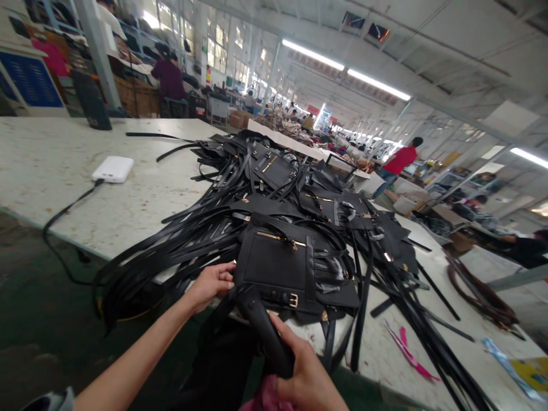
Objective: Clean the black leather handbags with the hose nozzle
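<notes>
A black bag [274,265] with a gold zip and a gold buckle lies on top of a pile at the table's near edge. At its left side is my left hand [212,287], fingers bent together on the bag's edge, with a small gold glint by the fingertips. My right hand [302,365] is wrapped around a thick, rounded black tube-like piece [265,331], whose far end meets the bag's lower left corner. What kind of thing this piece is does not show clearly. Black straps [171,242] hang over the table edge beside my left forearm.
More black bags [342,202] and loose straps cover the middle of the table [55,154]. A white power bank [113,169] with a cable lies left; a dark bottle [89,97] stands behind it. Pink-handled scissors [411,354] lie right. Other people work farther off.
</notes>
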`<state>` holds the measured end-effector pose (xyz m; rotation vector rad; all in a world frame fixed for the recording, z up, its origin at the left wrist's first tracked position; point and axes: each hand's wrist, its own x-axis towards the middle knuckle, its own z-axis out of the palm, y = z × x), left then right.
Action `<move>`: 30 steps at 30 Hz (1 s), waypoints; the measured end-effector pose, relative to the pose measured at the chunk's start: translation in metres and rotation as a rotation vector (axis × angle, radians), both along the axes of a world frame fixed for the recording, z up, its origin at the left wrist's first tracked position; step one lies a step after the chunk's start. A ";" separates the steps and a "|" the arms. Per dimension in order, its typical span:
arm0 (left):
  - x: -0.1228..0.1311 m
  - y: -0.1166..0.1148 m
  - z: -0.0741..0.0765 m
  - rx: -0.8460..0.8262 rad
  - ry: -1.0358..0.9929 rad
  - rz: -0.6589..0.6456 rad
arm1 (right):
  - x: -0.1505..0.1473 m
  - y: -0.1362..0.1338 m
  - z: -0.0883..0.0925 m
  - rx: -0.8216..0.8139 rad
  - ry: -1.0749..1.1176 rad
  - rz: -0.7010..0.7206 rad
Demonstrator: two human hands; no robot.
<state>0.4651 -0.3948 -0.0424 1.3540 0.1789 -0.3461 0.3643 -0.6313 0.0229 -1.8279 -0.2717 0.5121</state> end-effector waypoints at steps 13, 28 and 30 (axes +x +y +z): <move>0.006 -0.004 0.008 0.054 -0.008 0.089 | 0.012 -0.023 0.017 0.032 0.044 -0.343; 0.088 -0.026 0.030 -0.076 -0.227 0.174 | 0.055 -0.007 0.046 0.145 0.001 -0.244; 0.073 -0.025 0.028 -0.119 -0.215 0.118 | 0.069 -0.001 0.047 0.152 -0.035 -0.197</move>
